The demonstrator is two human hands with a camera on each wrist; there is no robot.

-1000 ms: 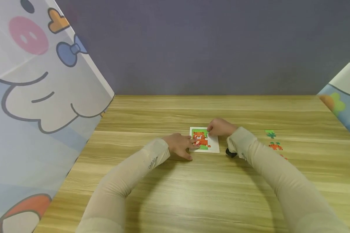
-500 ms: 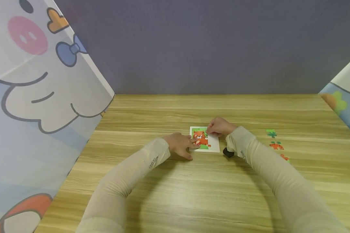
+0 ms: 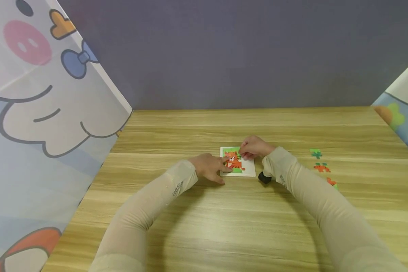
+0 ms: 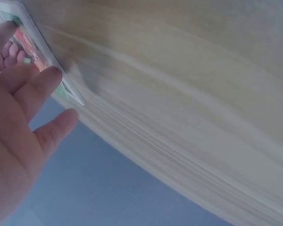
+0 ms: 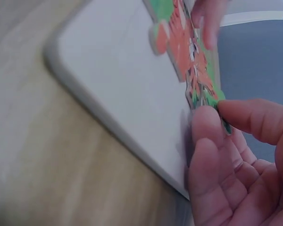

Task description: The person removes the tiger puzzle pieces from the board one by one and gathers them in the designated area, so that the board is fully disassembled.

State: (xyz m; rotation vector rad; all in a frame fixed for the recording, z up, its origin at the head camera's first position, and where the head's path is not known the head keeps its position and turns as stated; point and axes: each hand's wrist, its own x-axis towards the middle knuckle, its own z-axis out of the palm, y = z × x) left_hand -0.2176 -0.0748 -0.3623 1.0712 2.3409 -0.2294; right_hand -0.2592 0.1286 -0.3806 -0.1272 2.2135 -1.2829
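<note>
wood-grain surface [image 3: 204, 226] carries a white puzzle board [image 3: 249, 169] lying flat near its middle, left part filled by an orange-and-green tiger picture [image 3: 238, 164], right strip bare white. left grip [image 3: 209, 167] is released, fingers spread over the tiger picture; right grip [image 3: 254, 147] pinches, thumb against fingers, a small green puzzle piece [image 5: 227, 126] at the picture's far right corner, can't tell if it's seated. well apart to the right, in a rough column: green loose piece [image 3: 316, 153] farthest, orange loose piece [image 3: 322, 168] between, orange-and-green loose piece [image 3: 331, 182] nearest.
</note>
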